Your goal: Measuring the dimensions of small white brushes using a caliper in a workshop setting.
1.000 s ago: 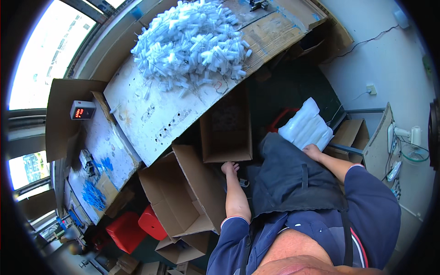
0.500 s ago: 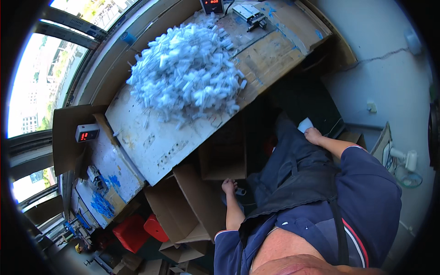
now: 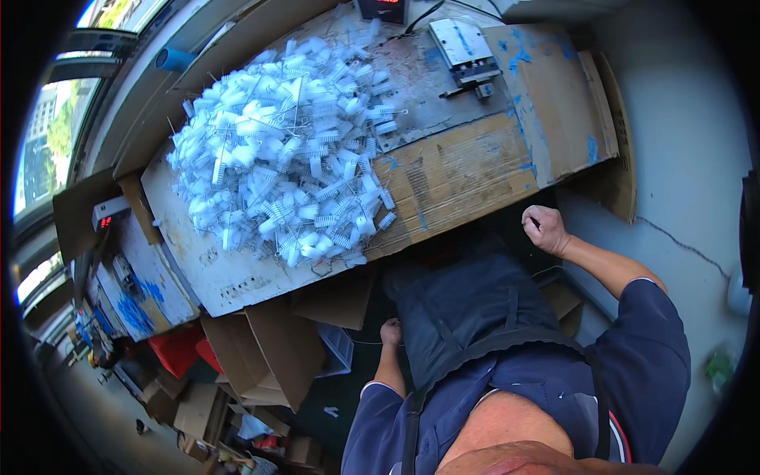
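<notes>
A big heap of small white plastic parts with thin wires point(image 3: 285, 174) covers the worn workbench point(image 3: 467, 170). My right hand point(image 3: 545, 228) is raised beside the bench's near edge, its fingers curled into a fist with nothing visible in it. My left hand point(image 3: 390, 332) hangs low by my dark apron point(image 3: 475, 309), next to an open cardboard box point(image 3: 332, 301) under the bench; its fingers are closed, and whether it holds anything cannot be told.
A small metal press point(image 3: 463, 51) and a display with red digits point(image 3: 380, 9) stand at the bench's back. Open cardboard boxes point(image 3: 261, 356) and a red bin point(image 3: 178, 348) crowd the floor on the left. A second bench point(image 3: 131, 285) with another red display point(image 3: 109, 214) lies farther left.
My view has swung so the bench sits nearer. My right hand rose from the white stack by my side to the bench edge. My left hand stays low near the box.
</notes>
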Demonstrator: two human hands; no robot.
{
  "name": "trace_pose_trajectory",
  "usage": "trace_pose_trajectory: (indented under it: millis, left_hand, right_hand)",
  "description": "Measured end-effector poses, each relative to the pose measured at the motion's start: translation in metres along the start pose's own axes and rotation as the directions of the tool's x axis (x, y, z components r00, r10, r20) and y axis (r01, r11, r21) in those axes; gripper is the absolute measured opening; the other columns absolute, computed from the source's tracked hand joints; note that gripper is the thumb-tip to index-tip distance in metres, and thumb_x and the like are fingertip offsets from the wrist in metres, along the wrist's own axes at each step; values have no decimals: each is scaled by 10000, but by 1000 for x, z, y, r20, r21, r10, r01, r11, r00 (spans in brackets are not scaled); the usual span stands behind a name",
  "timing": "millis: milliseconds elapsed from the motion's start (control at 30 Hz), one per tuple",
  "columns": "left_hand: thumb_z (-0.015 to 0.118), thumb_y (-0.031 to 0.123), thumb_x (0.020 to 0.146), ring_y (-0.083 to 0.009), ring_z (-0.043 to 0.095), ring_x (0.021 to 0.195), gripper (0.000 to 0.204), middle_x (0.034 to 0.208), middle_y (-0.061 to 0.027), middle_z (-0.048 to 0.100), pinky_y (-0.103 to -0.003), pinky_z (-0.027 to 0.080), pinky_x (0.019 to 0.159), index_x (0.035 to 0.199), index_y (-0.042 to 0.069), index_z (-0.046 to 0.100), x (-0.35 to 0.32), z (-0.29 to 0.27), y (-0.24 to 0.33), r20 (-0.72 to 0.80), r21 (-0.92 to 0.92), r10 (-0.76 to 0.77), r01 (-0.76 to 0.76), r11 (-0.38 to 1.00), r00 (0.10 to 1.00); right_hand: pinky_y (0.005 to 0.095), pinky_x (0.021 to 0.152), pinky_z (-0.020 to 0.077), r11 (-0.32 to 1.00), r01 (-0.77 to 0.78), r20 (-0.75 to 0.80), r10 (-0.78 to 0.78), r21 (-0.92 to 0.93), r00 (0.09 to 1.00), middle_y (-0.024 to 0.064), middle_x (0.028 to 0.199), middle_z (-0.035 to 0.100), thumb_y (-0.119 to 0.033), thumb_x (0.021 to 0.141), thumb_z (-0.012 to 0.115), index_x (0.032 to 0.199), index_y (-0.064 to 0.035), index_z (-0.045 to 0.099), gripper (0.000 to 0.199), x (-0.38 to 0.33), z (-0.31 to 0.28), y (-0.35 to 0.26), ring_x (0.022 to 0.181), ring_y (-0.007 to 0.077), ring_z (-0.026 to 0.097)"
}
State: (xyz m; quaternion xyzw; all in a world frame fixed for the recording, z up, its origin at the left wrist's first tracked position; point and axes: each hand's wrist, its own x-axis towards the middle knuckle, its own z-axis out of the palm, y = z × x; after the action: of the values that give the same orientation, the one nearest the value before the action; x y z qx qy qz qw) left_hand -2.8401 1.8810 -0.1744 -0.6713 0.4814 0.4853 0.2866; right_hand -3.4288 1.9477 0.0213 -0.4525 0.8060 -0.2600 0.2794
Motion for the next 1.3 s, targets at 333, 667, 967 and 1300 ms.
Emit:
trace_pose_trajectory:
  millis: [333, 667, 967, 1300]
  left_hand:
    - [650, 177, 958, -228, 746, 961, 276, 1017, -138, 781, -356, 579, 842, 1170, 41, 763, 94, 31, 127, 90, -114, 166, -155, 981, 982]
    - [649, 178, 964, -226, 742, 962, 277, 1027, -136, 780, -353, 578, 840, 1175, 37, 760, 184, 156, 225, 195, -336, 191, -117, 935, 962]
    - [648, 179, 969, -224, 739, 963, 279, 1037, -133, 778, -350, 576, 839, 1180, 33, 757, 219, 139, 241, 101, -373, 185, -136, 918, 978]
    - [646, 181, 975, -223, 736, 964, 281, 1048, -131, 777, -346, 574, 837, 1185, 29, 754, 250, 43, 231, 71, -138, 242, -231, 963, 968]
  right_hand:
    - [461, 609, 498, 919, 45, -68, -78, -391, 995, 146, 717, 600, -142, 920, 687, 757, -68, 586, 205, 89, 9, 47, 660, 367, 617]
    - [400, 491, 425, 927, 226, -135, -275, -298, 952, 97, 641, 508, -7, 757, 785, 726, -53, 575, 217, 94, 20, 43, 527, 291, 538]
    - [383, 470, 395, 916, 342, -114, -370, -209, 922, 75, 636, 488, 0, 706, 799, 725, -67, 554, 255, 92, 14, 59, 519, 265, 520]
    - [375, 475, 412, 867, 428, -259, -488, -255, 834, 77, 685, 505, -26, 714, 814, 714, -65, 555, 262, 76, 22, 77, 550, 253, 533]
